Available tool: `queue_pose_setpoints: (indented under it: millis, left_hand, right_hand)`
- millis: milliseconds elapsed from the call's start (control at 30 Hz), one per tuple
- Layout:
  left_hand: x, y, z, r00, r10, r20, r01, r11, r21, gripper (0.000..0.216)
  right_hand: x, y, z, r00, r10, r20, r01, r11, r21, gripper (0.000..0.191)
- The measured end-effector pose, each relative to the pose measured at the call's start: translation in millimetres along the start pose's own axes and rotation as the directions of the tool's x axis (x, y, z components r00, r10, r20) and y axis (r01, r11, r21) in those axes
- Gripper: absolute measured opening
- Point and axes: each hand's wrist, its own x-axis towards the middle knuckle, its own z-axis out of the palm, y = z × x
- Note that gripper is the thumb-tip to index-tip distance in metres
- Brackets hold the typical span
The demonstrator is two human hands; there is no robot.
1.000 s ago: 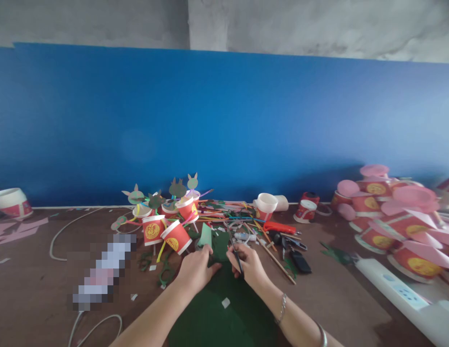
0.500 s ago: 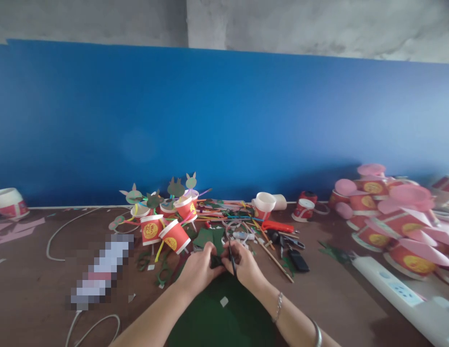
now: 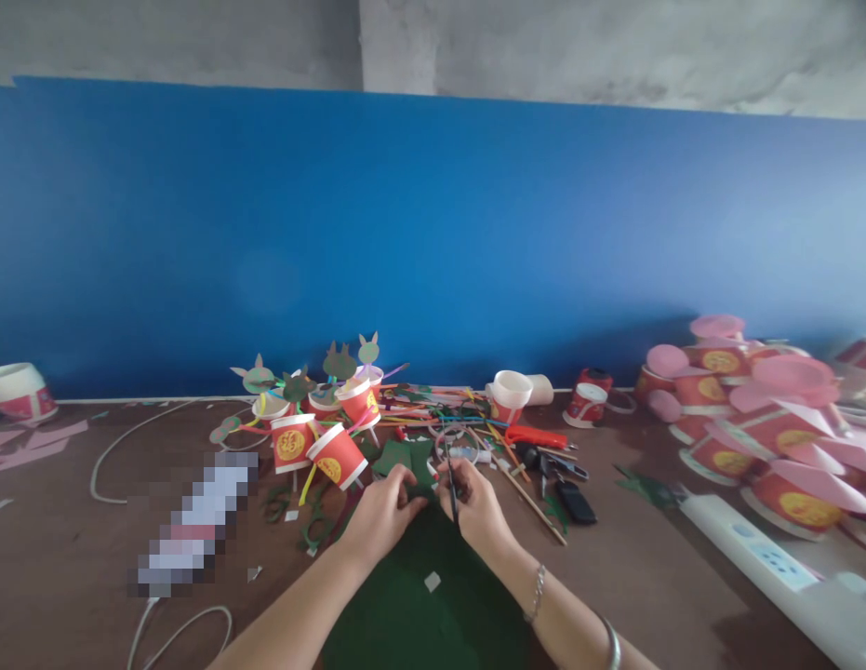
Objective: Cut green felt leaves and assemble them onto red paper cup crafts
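My right hand (image 3: pixel 474 502) is closed around a pair of dark scissors (image 3: pixel 453 479), whose thin blades point away from me. To its left, my left hand (image 3: pixel 382 514) has thumb and fingers curled in a pinch on a small piece of dark green paper, mostly hidden by the fingers. A narrow gap separates the two hands. Beyond them lies more green paper (image 3: pixel 397 456), with a cut shape. Beneath my wrists a large dark green sheet (image 3: pixel 419 633) is spread, and a small white scrap (image 3: pixel 433 582) rests on it.
Red paper cups (image 3: pixel 291 443) with animal-head cutouts stand left of centre. Coloured strips, a wooden stick (image 3: pixel 537 510), an orange-red tool (image 3: pixel 536 437) and keys (image 3: pixel 573 467) lie beyond my hands. Pink-trimmed cups (image 3: pixel 788 447) and a white power strip (image 3: pixel 746 549) are at right.
My hands have drawn slightly apart. The right hand with the scissors has shifted a little right, and the left hand has moved slightly left.
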Motion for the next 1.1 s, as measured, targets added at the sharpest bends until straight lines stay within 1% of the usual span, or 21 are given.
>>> queue_pose_setpoints:
  millis: [33, 100, 233, 300, 367, 467, 567, 633, 700, 833, 967, 1033, 1100]
  left_hand:
    - [0.0, -0.1, -0.8, 1.0, 0.004, 0.001, -0.004, 1.0, 0.028, 0.014]
    - [-0.4, 0.5, -2.4, 1.0, 0.013, 0.007, -0.014, 0.995, 0.103, 0.015]
    - [-2.3, 3.4, -3.3, 0.999, -0.034, 0.009, 0.03, 0.966, 0.256, 0.03]
    - [-2.9, 4.5, -2.1, 0.998, -0.066, 0.017, 0.058, 0.951, 0.303, 0.035]
    - [-3.0, 5.4, -0.6, 0.995, -0.091, 0.03, 0.077, 0.942, 0.327, 0.036]
    - [-2.7, 6.8, 0.4, 0.994, -0.101, 0.036, 0.084, 0.94, 0.33, 0.032]
    - [-2.6, 7.1, 0.1, 0.993, -0.109, 0.042, 0.09, 0.945, 0.313, 0.028]
    - [-2.6, 6.3, 0.2, 0.994, -0.094, 0.05, 0.076, 0.955, 0.288, 0.025]
    - [-2.5, 4.8, 1.0, 0.998, -0.049, 0.05, 0.036, 0.971, 0.238, 0.02]
    - [-2.3, 2.8, 3.1, 0.999, 0.033, 0.022, -0.035, 0.997, 0.069, 0.01]
    - [-1.7, 3.9, 2.5, 0.998, 0.059, -0.03, -0.061, 0.995, -0.085, 0.011]
    - [-1.4, 5.0, 0.7, 0.995, 0.055, -0.081, -0.064, 0.992, -0.112, 0.012]
    - [-1.1, 5.9, -1.2, 0.991, 0.031, -0.129, -0.04, 0.997, -0.069, 0.014]
  right_hand:
    - [0.3, 0.6, -0.1, 1.0, 0.004, -0.005, -0.004, 1.0, -0.006, 0.014]
    - [0.9, 1.4, -0.3, 1.0, 0.017, -0.004, -0.017, 1.0, -0.019, 0.013]
    - [1.3, 1.3, -1.7, 0.999, 0.033, -0.019, -0.035, 0.998, -0.057, 0.012]
    - [0.6, 1.2, -2.5, 0.999, 0.031, -0.017, -0.033, 0.993, -0.114, 0.013]
    - [-0.9, 1.1, -2.7, 1.0, 0.029, -0.002, -0.029, 0.977, -0.213, 0.018]
    - [-3.6, 0.1, -1.4, 0.999, 0.023, 0.027, -0.011, 0.93, -0.367, 0.031]
    - [-4.9, -2.1, 1.2, 0.998, 0.031, 0.052, -0.006, 0.904, -0.428, 0.037]
    - [-4.7, -3.4, 2.7, 0.996, 0.048, 0.069, -0.015, 0.909, -0.417, 0.036]
    - [-4.3, -3.9, 3.6, 0.996, 0.047, 0.074, -0.015, 0.923, -0.383, 0.036]
    - [-3.5, -2.4, 3.2, 0.999, 0.029, 0.014, -0.023, 0.948, -0.317, 0.039]
    - [-2.4, 0.2, 3.2, 0.998, 0.051, 0.033, -0.045, 0.987, -0.154, 0.027]
    - [-1.3, 0.3, 3.4, 0.998, 0.055, 0.023, -0.054, 0.996, -0.064, 0.02]
    - [0.3, -1.3, 3.1, 0.997, 0.069, -0.024, -0.069, 0.998, 0.011, 0.017]
